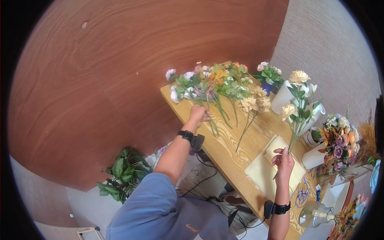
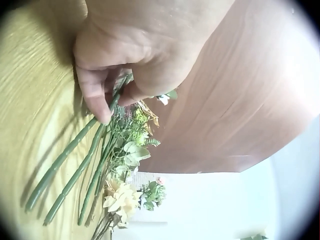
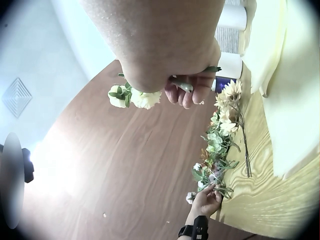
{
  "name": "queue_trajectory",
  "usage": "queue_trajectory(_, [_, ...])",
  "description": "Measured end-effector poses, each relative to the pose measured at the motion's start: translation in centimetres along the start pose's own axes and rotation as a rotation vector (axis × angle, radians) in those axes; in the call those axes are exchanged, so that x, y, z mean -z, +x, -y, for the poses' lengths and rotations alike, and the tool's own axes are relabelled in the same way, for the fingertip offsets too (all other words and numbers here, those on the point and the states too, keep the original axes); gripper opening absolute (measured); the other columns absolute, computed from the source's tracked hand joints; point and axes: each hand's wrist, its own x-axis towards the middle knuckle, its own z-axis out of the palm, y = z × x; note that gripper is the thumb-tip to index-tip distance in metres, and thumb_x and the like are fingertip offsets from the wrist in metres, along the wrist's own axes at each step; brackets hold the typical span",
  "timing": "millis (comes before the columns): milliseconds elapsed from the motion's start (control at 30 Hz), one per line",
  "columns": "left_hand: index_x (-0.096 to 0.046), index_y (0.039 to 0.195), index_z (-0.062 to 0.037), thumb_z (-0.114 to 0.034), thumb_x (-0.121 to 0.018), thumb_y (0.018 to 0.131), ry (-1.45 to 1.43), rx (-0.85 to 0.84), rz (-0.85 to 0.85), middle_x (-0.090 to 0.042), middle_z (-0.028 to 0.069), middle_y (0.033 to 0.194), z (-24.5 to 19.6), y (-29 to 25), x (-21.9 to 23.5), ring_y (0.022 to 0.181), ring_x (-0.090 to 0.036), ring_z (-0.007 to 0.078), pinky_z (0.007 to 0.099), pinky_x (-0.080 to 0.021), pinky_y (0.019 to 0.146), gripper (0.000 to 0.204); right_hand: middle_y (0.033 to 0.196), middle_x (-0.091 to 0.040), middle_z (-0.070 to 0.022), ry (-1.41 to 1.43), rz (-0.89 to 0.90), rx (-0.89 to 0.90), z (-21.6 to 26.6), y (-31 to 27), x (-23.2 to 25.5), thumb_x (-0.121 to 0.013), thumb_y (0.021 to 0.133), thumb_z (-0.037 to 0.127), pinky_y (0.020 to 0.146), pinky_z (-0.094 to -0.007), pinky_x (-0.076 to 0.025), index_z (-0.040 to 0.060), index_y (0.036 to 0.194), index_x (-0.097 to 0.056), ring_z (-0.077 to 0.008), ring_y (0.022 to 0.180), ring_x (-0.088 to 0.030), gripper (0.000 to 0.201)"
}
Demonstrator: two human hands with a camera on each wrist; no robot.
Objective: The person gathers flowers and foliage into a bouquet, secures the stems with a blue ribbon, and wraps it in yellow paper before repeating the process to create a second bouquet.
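My left hand (image 1: 199, 115) is at the far left of the table, thumb and fingers pinching a green flower stem (image 2: 116, 97). More green stems (image 2: 75, 187) lie beside it on the wood, and white-lilac blooms (image 1: 188, 93) spread beyond the fingers. Held upright in my right hand (image 1: 284, 163) are the stems of cream flowers (image 1: 289, 111) with green leaves. In the right wrist view the cut stem end (image 3: 185, 86) pokes out below the curled fingers. That hand is above yellow wrapping paper (image 1: 262, 170). Beige flowers (image 1: 256, 102) with thin brown stems lie between the hands.
White vases (image 1: 282, 98) stand along the table's far side, near a mixed orange and purple bouquet (image 1: 340, 146). A glass vase (image 1: 315, 216) lies by blue cord (image 1: 303, 194) at the right. A leafy plant (image 1: 126, 172) is on the floor, left of the wooden table (image 1: 220, 156).
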Motion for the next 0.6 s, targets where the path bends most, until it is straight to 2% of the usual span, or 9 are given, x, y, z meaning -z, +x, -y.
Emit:
queue_trajectory(67, [-0.058,0.085,0.0024,-0.011,-0.056,0.085,0.131,-0.024,-0.003,-0.063,0.0112,0.07,0.6,1.1,0.6,0.053,-0.062,0.0174,0.0281,-0.052,0.044,0.014,0.078,-0.063,-0.0072,-0.024,-0.02,0.006,-0.6,0.0,0.7,-0.046,0.099,0.036,0.05,-0.0227,-0.045,-0.0002,0.089,-0.063,-0.0093,0.057,-0.055,0.041])
queue_trajectory(133, [-0.06,0.069,0.0042,-0.012,-0.058,0.08,0.3,-0.093,-0.028,-0.059,0.0122,0.058,0.4,1.2,0.8,0.045,-0.059,0.0206,0.0313,-0.049,0.04,0.02,0.078,-0.063,-0.0069,-0.062,0.021,-0.028,-0.2,0.0,1.0,-0.047,0.099,0.035,0.05,-0.0224,-0.045,-0.0003,0.088,-0.064,-0.0093,0.057,-0.056,0.041])
queue_trajectory(200, [-0.061,0.058,0.0025,-0.023,-0.062,0.08,0.574,-0.086,-0.029,-0.059,0.0121,0.052,-1.0,0.2,1.1,0.045,-0.06,0.0193,0.0312,-0.049,0.042,0.034,0.075,-0.063,-0.0061,-0.01,0.011,-0.015,0.1,-0.1,0.4,-0.048,0.099,0.034,0.05,-0.0223,-0.044,-0.0006,0.088,-0.064,-0.0092,0.057,-0.056,0.04])
queue_trajectory(267, [-0.06,0.054,0.0016,-0.032,-0.061,0.082,0.841,-0.108,-0.054,-0.059,0.0116,0.049,-2.0,-0.4,1.1,0.044,-0.059,0.0186,0.0311,-0.048,0.044,0.044,0.074,-0.062,-0.0066,0.009,-0.028,-0.025,0.4,-0.2,0.0,-0.047,0.099,0.033,0.048,-0.0219,-0.044,-0.0009,0.089,-0.063,-0.0092,0.054,-0.054,0.039])
queue_trajectory(333, [-0.06,0.054,0.0011,-0.036,-0.061,0.083,0.906,-0.109,-0.053,-0.059,0.0112,0.05,-2.5,-1.0,0.9,0.043,-0.059,0.0188,0.0311,-0.048,0.045,0.047,0.07,-0.061,-0.0067,0.032,0.017,-0.032,0.7,-0.2,-0.2,-0.046,0.1,0.032,0.046,-0.0213,-0.042,-0.0013,0.091,-0.062,-0.009,0.05,-0.052,0.038])
queue_trajectory(367, [-0.061,0.055,0.0005,-0.041,-0.06,0.084,0.968,-0.113,-0.068,-0.059,0.0108,0.05,-2.6,-1.2,0.9,0.043,-0.059,0.0189,0.031,-0.048,0.046,0.05,0.06,-0.055,-0.0023,0.028,0.025,-0.043,1.1,-0.4,-0.5,-0.045,0.101,0.032,0.041,-0.0202,-0.036,-0.0002,0.091,-0.061,-0.0065,0.044,-0.045,0.037])
queue_trajectory(400, [-0.061,0.055,0.0005,-0.041,-0.06,0.084,0.972,-0.112,-0.053,-0.059,0.0108,0.05,-2.6,-1.2,0.9,0.043,-0.059,0.0189,0.031,-0.048,0.046,0.05,0.06,-0.055,-0.0023,0.025,0.011,-0.046,1.2,-0.4,-0.5,-0.045,0.101,0.032,0.041,-0.0202,-0.036,-0.0002,0.091,-0.061,-0.0065,0.044,-0.045,0.037])
queue_trajectory(500, [-0.06,0.053,-0.0004,-0.046,-0.059,0.085,0.914,-0.152,-0.069,-0.057,0.0094,0.047,-2.4,-1.5,1.0,0.042,-0.058,0.0187,0.0308,-0.046,0.044,0.056,0.049,-0.039,0.0061,-0.011,0.023,-0.063,1.1,-0.3,-0.5,-0.045,0.101,0.03,0.039,-0.0209,-0.023,0.0026,0.09,-0.061,-0.0026,0.04,-0.031,0.033])
queue_trajectory(600, [-0.06,0.053,-0.0004,-0.047,-0.059,0.085,0.892,-0.151,-0.06,-0.055,0.0089,0.045,-2.8,-1.9,0.9,0.04,-0.057,0.0175,0.0303,-0.046,0.043,0.057,0.05,-0.039,0.0058,0.026,0.019,-0.035,0.7,-0.1,-0.4,-0.045,0.101,0.029,0.039,-0.0207,-0.024,0.003,0.094,-0.06,-0.0028,0.04,-0.031,0.03])
